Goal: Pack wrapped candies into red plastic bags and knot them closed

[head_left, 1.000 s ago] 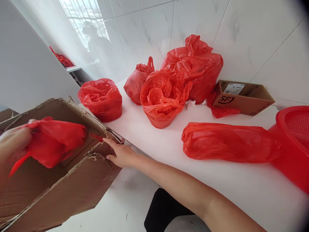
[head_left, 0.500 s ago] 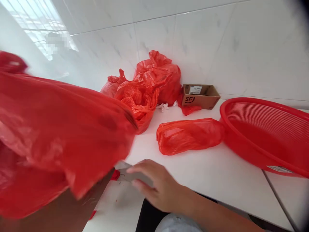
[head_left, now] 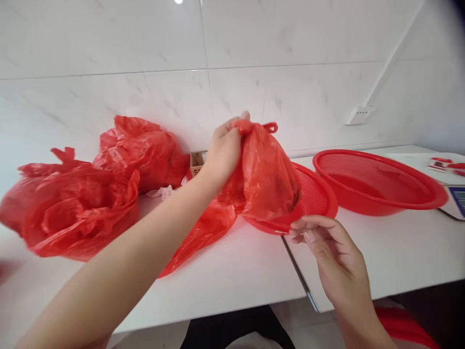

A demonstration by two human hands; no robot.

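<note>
My left hand (head_left: 225, 149) is closed around the gathered top of a filled red plastic bag (head_left: 271, 177). The bag hangs upright over the left part of a red mesh basket (head_left: 321, 196), hiding much of it. What is inside the bag cannot be made out. My right hand (head_left: 339, 259) is at the basket's front rim, palm turned inward and fingers loosely curled with nothing in them; whether it touches the rim is unclear. Below my left wrist a limp red plastic bag (head_left: 205, 235) lies on the white table (head_left: 247, 276).
Several red bags (head_left: 141, 152) stand on the left against the tiled wall. Partly covered by my arm is a small cardboard box (head_left: 196, 161). A second red basket (head_left: 381, 203) sits to the right, beside what looks like a scale (head_left: 456, 201). A wall socket (head_left: 359, 115) is above.
The view has swung right. The filled bag has come from the far left to over the basket, held by my left hand. My right hand has moved right, to the basket rim.
</note>
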